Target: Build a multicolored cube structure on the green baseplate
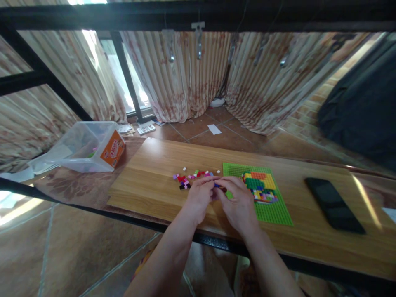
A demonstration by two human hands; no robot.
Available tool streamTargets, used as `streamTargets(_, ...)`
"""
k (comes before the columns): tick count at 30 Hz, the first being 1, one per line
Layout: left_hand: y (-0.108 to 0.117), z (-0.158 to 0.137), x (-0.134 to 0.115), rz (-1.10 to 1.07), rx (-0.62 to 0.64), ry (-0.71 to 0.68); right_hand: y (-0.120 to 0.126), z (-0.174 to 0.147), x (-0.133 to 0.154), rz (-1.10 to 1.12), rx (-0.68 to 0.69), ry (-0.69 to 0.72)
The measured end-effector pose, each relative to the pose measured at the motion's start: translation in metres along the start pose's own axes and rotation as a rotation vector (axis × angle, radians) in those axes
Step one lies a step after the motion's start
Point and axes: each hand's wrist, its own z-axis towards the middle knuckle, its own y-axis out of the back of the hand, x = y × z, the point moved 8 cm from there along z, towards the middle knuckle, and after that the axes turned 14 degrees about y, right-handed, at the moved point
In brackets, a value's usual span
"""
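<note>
My left hand (200, 195) and my right hand (236, 199) meet over the table, fingertips pinched together. Between them shows a small dark blue toy brick (217, 185), mostly covered by the fingers. A green studded baseplate (274, 216) lies just right of my right hand, its left edge partly hidden by it. On the plate sits a patch of multicoloured bricks (261, 187) in yellow, orange, green, blue, white and purple. Loose small bricks (182, 180), mainly pink, red, black and white, are scattered left of and behind my left hand.
A black phone (334, 205) lies on the wooden tabletop (148, 185) at the right. Beyond the left end stands a clear plastic bin (80, 161) with an orange label. A dark metal bar (198, 16) crosses overhead with hanging clips. Curtains (198, 78) hang behind.
</note>
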Motion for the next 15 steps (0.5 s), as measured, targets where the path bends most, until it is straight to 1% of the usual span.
streamTargets(3, -0.013, -0.001, 0.007, 0.025, 0.069, 0.032, 0.011, -0.002, -0.007, 0.001, 0.002, -0.020)
streamTargets(4, -0.016, -0.001, 0.009, 0.052, 0.079, 0.038, 0.016, -0.003, -0.010, 0.011, 0.014, -0.029)
streamTargets(6, -0.019, -0.001, 0.011, 0.122, 0.058, 0.041, 0.031, -0.006, -0.021, 0.035, 0.017, -0.057)
streamTargets(7, -0.019, -0.001, 0.012, 0.157, 0.035, 0.039, 0.042, -0.009, -0.030, 0.039, 0.005, -0.082)
streamTargets(8, -0.019, 0.000, 0.011, 0.186, 0.010, 0.034, 0.057, -0.012, -0.040, 0.039, -0.050, -0.113)
streamTargets(11, -0.019, 0.000, 0.009, 0.221, -0.026, 0.008, 0.092, -0.029, -0.074, -0.007, -0.087, -0.227)
streamTargets(13, -0.019, 0.000, 0.007, 0.222, -0.023, -0.003, 0.106, -0.040, -0.095, -0.061, -0.068, -0.288)
streamTargets(15, -0.020, 0.001, 0.007, 0.229, -0.019, -0.009, 0.111, -0.048, -0.108, -0.068, -0.034, -0.313)
